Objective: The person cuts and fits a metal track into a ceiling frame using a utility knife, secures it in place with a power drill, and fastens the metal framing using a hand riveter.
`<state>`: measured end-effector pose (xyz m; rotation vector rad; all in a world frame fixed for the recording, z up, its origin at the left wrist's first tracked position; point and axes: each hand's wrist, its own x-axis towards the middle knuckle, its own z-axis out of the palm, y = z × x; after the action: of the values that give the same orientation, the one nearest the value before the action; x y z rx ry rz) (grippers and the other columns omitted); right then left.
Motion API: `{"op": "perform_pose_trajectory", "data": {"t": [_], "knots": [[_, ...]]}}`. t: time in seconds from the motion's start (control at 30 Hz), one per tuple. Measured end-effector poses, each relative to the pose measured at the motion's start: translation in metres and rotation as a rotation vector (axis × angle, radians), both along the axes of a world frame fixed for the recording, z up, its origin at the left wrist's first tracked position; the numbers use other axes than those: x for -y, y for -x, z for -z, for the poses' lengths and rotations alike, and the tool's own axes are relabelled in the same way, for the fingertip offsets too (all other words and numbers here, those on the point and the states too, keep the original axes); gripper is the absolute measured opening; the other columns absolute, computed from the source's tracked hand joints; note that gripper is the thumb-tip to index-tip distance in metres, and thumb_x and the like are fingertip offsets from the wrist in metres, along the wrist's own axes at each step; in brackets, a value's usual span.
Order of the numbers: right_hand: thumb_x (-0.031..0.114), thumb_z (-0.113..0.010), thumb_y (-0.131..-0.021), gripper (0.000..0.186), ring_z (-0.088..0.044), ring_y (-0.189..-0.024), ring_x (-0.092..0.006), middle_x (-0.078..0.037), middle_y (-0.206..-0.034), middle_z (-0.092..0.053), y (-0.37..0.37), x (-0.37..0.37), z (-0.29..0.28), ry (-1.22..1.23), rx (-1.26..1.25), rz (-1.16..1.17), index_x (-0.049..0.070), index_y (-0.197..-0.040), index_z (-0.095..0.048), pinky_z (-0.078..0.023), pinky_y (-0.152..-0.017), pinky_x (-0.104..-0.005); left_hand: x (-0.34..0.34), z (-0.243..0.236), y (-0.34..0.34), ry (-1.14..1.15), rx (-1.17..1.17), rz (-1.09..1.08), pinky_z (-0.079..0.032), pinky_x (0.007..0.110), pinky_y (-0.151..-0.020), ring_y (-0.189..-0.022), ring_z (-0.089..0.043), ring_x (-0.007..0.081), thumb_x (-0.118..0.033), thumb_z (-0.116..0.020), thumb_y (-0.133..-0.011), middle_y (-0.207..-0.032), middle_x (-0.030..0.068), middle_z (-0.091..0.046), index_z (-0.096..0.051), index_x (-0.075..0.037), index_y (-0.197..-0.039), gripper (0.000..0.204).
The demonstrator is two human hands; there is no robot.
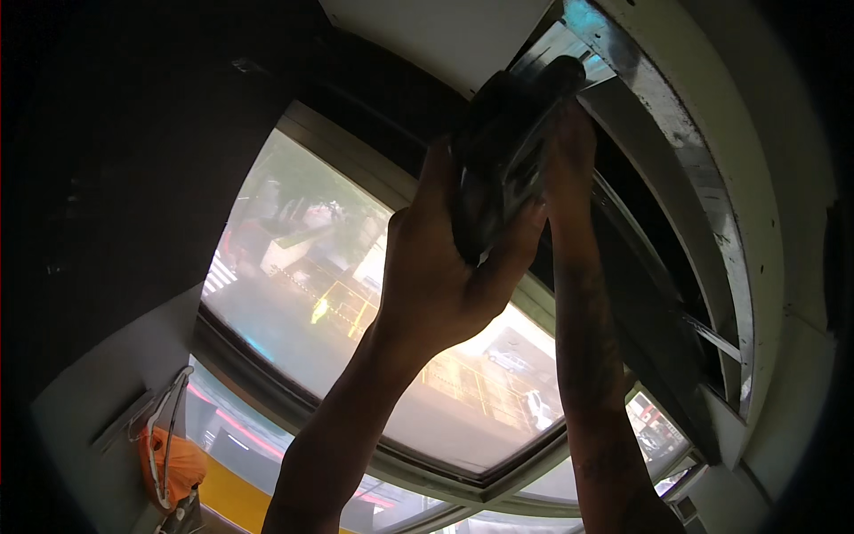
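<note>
Both my arms reach up toward an opening along the edge of the ceiling. My left hand point(431, 276) is wrapped round the lower part of a bulky black object point(489, 160), its thumb along the near side. The object looks like a hand-held power tool, but shadow hides its exact kind. My right hand point(571, 156) is closed at the object's upper right side, its fingers mostly hidden. Just beyond the object's upper end is a shiny metal plate point(556, 53) in the opening.
A curved, worn metal rim point(703, 169) borders the opening on the right, with a thin crossbar point(712, 336) lower down. Behind my arms a large framed window point(311, 258) overlooks a street. An orange bag point(171, 467) hangs at the lower left beside a dark wall point(116, 222).
</note>
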<state>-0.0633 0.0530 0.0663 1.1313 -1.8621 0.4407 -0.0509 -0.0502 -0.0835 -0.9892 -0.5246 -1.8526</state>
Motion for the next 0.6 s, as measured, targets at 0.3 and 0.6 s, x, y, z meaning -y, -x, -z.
{"op": "perform_pose_trajectory", "data": {"t": [0.3, 0.6], "knots": [[0.018, -0.061, -0.091, 0.024, -0.057, -0.086, -0.0116, -0.008, -0.091, -0.066, 0.027, -0.005, -0.017, -0.018, -0.154, 0.019, -0.003, -0.101, -0.063, -0.045, -0.080, -0.0264, -0.008, -0.008, 0.012, -0.043, -0.003, 0.057, -0.053, 0.031, -0.064, -0.077, -0.069, 0.0279, -0.022, -0.065, -0.085, -0.090, 0.0180, -0.066, -0.039, 0.002, -0.121, 0.050], [0.018, -0.062, -0.091, 0.024, -0.060, -0.084, -0.0104, -0.009, -0.092, -0.068, 0.031, -0.009, -0.015, 0.035, -0.141, 0.005, -0.004, -0.099, -0.065, -0.046, -0.079, -0.0250, -0.008, -0.008, 0.012, -0.023, 0.007, 0.086, -0.053, 0.030, -0.066, -0.078, -0.069, 0.0269, -0.022, -0.066, -0.085, -0.092, 0.0182, -0.066, -0.039, 0.003, -0.123, 0.053]]}}
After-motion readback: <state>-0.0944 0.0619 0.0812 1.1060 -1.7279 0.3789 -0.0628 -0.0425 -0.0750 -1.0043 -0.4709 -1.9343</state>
